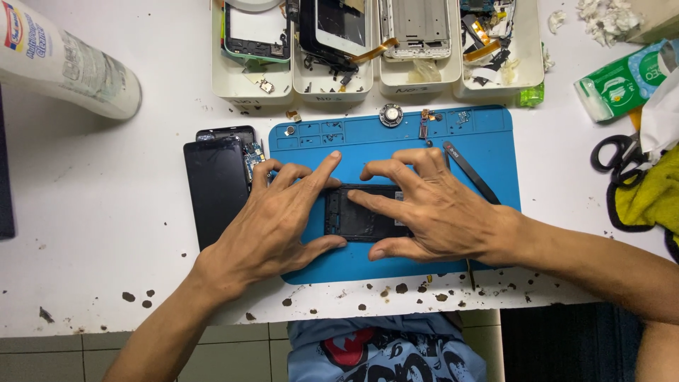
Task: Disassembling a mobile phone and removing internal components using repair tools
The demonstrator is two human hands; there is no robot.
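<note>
A dark opened phone body [357, 213] lies flat on a blue work mat [467, 138] in the middle of a white table. My left hand [272, 223] rests on its left end, fingers spread over the top edge and thumb at the lower edge. My right hand [431, 209] covers its right half, fingers pressing down on the phone's inside. Both hands hold the phone against the mat. Much of the phone's right side is hidden under my right hand.
A black phone screen [214, 185] and another phone part [230, 133] lie left of the mat. A black pry tool [470, 171] lies on the mat. White trays [251, 88] of phone parts line the back. Scissors [614, 152], a yellow cloth [651, 194] and a white bottle [67, 60] sit at the sides.
</note>
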